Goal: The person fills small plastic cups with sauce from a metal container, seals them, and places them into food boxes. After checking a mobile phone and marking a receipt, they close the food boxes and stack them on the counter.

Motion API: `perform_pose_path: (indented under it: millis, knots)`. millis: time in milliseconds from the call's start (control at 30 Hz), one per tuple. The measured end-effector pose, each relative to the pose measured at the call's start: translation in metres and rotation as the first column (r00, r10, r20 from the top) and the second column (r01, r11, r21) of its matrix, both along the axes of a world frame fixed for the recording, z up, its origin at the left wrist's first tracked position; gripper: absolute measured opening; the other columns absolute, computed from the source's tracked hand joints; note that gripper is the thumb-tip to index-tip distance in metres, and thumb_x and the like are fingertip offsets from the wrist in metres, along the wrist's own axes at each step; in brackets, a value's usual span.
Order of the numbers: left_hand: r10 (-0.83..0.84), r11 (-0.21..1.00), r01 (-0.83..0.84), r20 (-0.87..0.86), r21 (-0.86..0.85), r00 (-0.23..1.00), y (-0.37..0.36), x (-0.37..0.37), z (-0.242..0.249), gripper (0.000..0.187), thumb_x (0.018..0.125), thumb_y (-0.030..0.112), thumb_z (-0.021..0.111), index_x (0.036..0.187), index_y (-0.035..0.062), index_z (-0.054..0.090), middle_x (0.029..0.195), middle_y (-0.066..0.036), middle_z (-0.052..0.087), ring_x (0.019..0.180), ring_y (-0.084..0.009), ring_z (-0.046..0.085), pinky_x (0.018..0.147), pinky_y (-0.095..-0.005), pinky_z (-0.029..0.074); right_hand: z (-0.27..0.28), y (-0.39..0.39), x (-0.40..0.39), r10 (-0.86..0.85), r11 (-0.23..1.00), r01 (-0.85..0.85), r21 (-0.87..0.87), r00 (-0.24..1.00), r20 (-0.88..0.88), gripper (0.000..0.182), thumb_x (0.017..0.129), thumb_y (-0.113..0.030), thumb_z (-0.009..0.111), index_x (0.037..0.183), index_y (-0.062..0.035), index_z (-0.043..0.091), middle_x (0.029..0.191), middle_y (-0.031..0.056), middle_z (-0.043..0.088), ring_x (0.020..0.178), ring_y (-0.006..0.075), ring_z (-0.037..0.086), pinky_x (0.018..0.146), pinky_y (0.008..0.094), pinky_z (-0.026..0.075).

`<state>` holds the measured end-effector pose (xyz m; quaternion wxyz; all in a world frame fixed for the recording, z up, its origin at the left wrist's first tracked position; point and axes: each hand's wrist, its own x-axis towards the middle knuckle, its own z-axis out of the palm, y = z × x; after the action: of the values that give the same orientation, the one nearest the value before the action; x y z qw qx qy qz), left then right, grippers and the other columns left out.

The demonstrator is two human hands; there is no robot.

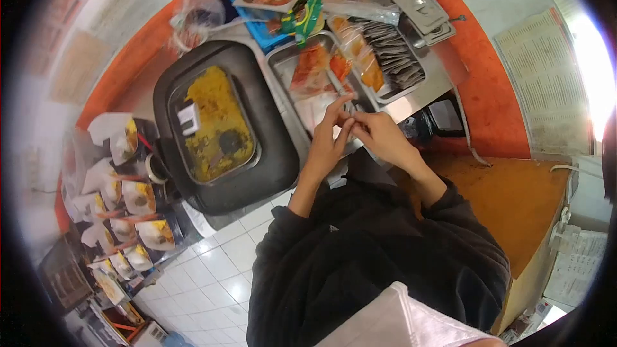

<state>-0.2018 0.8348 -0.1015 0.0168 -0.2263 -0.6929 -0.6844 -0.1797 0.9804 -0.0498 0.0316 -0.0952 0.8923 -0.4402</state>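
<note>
My left hand (330, 138) and my right hand (384, 140) meet in front of me over the near end of a metal tray (276, 64). Both have their fingers pinched together around something small and pale that I cannot make out. Just beyond them in that tray lie clear plastic bags of orange-red food (312, 67). To their right, a second metal tray (419, 80) contains rows of dark grey sachets (392, 54) and bags of yellow-orange sauce (361, 58).
A large black vessel (270, 173) at left holds yellow food (218, 115) with a white-and-grey object in it. Several filled paper packs (138, 198) stand farther left. Behind are a blue crate (257, 29), a green packet (305, 19) and lidded metal pans (421, 9). A brown surface (495, 199) lies right.
</note>
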Motion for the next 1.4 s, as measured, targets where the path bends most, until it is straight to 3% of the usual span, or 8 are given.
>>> perform_pose_path:
  millis: [133, 267, 467, 867, 1067, 1200, 1233, 1400]
  knots:
    - [0.068, 0.897, -0.156, -0.22, -0.414, 0.973, 0.046, -0.016, -0.021, 0.058, 0.086, 0.001, 0.052, 0.141, 0.0135, 0.038, 0.079, -0.008, 0.054, 0.074, -0.0201, 0.054, 0.079, -0.0341, 0.039, -0.011, 0.034, -0.027, -0.002, 0.986, 0.024, 0.163, 0.991, -0.133, 0.014, 0.085, -0.012, 0.057, 0.087, 0.0016, 0.057, 0.066, 0.0221, 0.057, 0.062, 0.0405, 0.057, 0.055, 0.043, 0.044]
    - [0.199, 0.793, -0.411, -0.447, -0.449, 0.872, 0.11, -0.048, -0.005, 0.059, 0.085, 0.002, 0.05, 0.142, 0.0116, 0.036, 0.079, -0.007, 0.052, 0.076, -0.0214, 0.053, 0.081, -0.0357, 0.035, -0.006, 0.084, -0.058, -0.073, 0.992, 0.093, 0.086, 0.975, -0.21, 0.013, 0.084, -0.011, 0.058, 0.089, 0.0006, 0.057, 0.065, 0.0207, 0.056, 0.061, 0.0395, 0.056, 0.054, 0.0435, 0.043]
    - [0.128, 0.951, -0.184, -0.225, -0.249, 0.966, 0.177, -0.106, 0.026, 0.054, 0.091, 0.0, 0.05, 0.141, 0.0033, 0.032, 0.076, -0.009, 0.048, 0.064, -0.0198, 0.047, 0.063, -0.0282, 0.041, -0.006, 0.18, -0.107, 0.006, 0.997, -0.02, -0.075, 0.984, -0.181, 0.017, 0.085, -0.01, 0.056, 0.097, 0.0028, 0.057, 0.083, 0.0214, 0.058, 0.073, 0.0404, 0.055, 0.064, 0.041, 0.044]
    - [0.267, 0.629, -0.549, -0.51, -0.551, 0.818, 0.221, -0.137, 0.045, 0.068, 0.082, -0.005, 0.054, 0.144, 0.0064, 0.029, 0.068, -0.014, 0.055, 0.059, -0.0303, 0.049, 0.069, -0.0377, 0.042, -0.034, 0.213, -0.168, -0.083, 0.992, 0.111, 0.056, 0.928, -0.364, 0.011, 0.08, -0.014, 0.062, 0.084, -0.0058, 0.056, 0.072, 0.0118, 0.055, 0.065, 0.0314, 0.058, 0.055, 0.0399, 0.045]
    - [0.225, 0.567, -0.589, -0.58, -0.576, 0.783, 0.231, -0.159, 0.052, 0.066, 0.081, 0.0, 0.055, 0.142, -0.0005, 0.029, 0.054, -0.01, 0.05, 0.058, -0.0262, 0.051, 0.066, -0.0336, 0.038, -0.032, 0.215, -0.179, -0.059, 0.99, 0.13, 0.048, 0.711, -0.7, 0.027, 0.077, 0.002, 0.065, 0.104, 0.0001, 0.061, 0.122, 0.0197, 0.051, 0.077, 0.0262, 0.056, 0.065, 0.0327, 0.049]
    - [0.059, 0.706, -0.251, -0.298, -0.662, 0.953, 0.225, -0.167, 0.064, 0.072, 0.076, 0.012, 0.063, 0.14, 0.0019, 0.033, 0.077, -0.009, 0.058, 0.072, -0.0221, 0.055, 0.072, -0.0351, 0.036, -0.044, 0.224, -0.188, -0.055, 0.988, -0.011, -0.152, 0.904, -0.424, 0.035, 0.074, 0.006, 0.065, 0.108, 0.0016, 0.06, 0.138, 0.0217, 0.039, 0.079, 0.0259, 0.057, 0.069, 0.0332, 0.051]
    - [0.011, 0.598, -0.383, -0.471, -0.704, 0.882, 0.218, -0.172, 0.068, 0.079, 0.071, 0.019, 0.07, 0.141, 0.0085, 0.035, 0.106, -0.011, 0.057, 0.094, -0.0228, 0.055, 0.085, -0.0399, 0.037, -0.026, 0.224, -0.19, -0.132, 0.851, 0.136, -0.507, 0.99, 0.043, 0.037, 0.072, 0.005, 0.067, 0.108, 0.0019, 0.06, 0.144, 0.0203, 0.032, 0.089, 0.0271, 0.057, 0.076, 0.034, 0.05]
    - [-0.124, 0.448, -0.45, -0.552, -0.772, 0.824, 0.213, -0.207, 0.07, 0.081, 0.063, 0.029, 0.077, 0.136, 0.0184, 0.043, 0.133, -0.008, 0.044, 0.122, -0.0246, 0.043, 0.106, -0.0488, 0.025, -0.003, 0.241, -0.224, -0.007, 0.995, -0.036, -0.097, 0.912, -0.41, 0.031, 0.07, -0.002, 0.072, 0.099, -0.0002, 0.062, 0.141, 0.0178, 0.036, 0.107, 0.0309, 0.051, 0.091, 0.0381, 0.044]
